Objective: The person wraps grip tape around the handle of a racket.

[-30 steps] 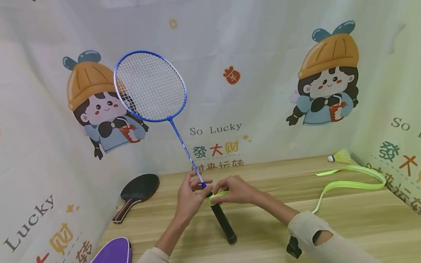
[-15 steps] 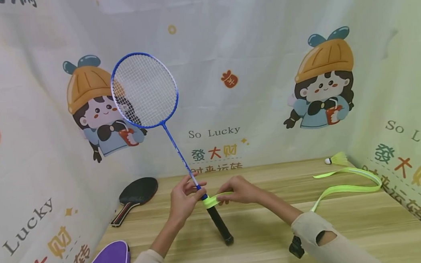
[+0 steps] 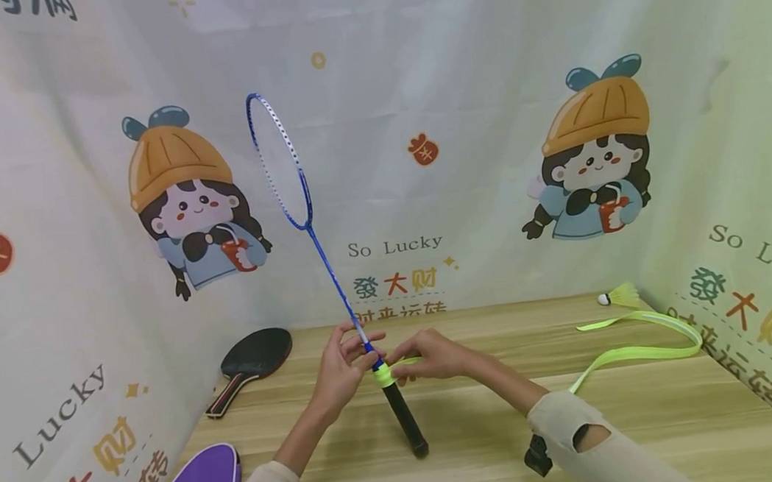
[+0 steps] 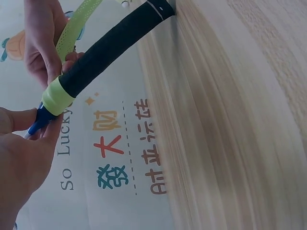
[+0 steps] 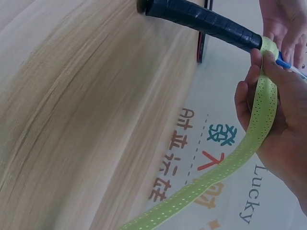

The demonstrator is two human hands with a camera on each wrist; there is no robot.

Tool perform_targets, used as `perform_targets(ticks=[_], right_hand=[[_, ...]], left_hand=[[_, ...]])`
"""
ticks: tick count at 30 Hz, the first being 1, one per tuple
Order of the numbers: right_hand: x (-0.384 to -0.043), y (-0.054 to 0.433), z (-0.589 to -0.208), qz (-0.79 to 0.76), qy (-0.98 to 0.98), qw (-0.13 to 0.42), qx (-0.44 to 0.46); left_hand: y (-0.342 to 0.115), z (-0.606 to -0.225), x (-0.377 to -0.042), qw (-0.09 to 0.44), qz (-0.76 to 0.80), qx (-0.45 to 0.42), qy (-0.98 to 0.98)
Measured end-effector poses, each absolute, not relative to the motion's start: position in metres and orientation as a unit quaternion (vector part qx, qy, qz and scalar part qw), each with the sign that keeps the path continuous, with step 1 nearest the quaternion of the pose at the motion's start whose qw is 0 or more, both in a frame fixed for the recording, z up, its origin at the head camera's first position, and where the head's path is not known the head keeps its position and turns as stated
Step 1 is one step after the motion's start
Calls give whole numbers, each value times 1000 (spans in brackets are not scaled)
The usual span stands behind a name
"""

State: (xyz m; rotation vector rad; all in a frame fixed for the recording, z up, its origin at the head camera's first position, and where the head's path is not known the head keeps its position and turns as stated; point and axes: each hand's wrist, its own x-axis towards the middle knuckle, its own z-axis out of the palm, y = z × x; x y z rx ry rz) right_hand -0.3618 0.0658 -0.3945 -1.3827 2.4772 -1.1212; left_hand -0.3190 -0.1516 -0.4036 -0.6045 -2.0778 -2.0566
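racket (image 3: 329,267) rolled nearly edge-on | your left hand (image 3: 341,370) pinches its blue cone (image 4: 44,114) | your right hand (image 3: 436,354) pinches lime tape (image 5: 263,108) | black handle (image 3: 405,421) slants down rightward below both

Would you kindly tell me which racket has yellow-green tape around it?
The blue badminton racket, which the left hand pinches; the black table-tennis paddle lying on the table has none.

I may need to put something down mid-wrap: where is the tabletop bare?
Front right: tabletop bordered by the right sleeve and the green tape. Back: the patch between the right hand and the tape's loose end. Crowded: left, with the black paddle and purple case, and around the racket handle.
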Motion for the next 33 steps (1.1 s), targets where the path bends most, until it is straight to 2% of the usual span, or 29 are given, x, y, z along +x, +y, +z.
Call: perform_targets(ticks=[6,10,17,33], right_hand=[[-360,64,-393,-345,813,82,-462],[-358,64,-392,-339,811,88,-469],[-356,63,-397,-368,817,82,-437],[-353,52,-413,-401,814,30,-419]], left_hand=[[-156,-408,-319,61,-723,-208,-656],[-156,-409,-320,78,-725,-200,-655],[-153,-406,-318,161,-635,-145,-742],[-147,-413,-311,160,-596,-148,-773]])
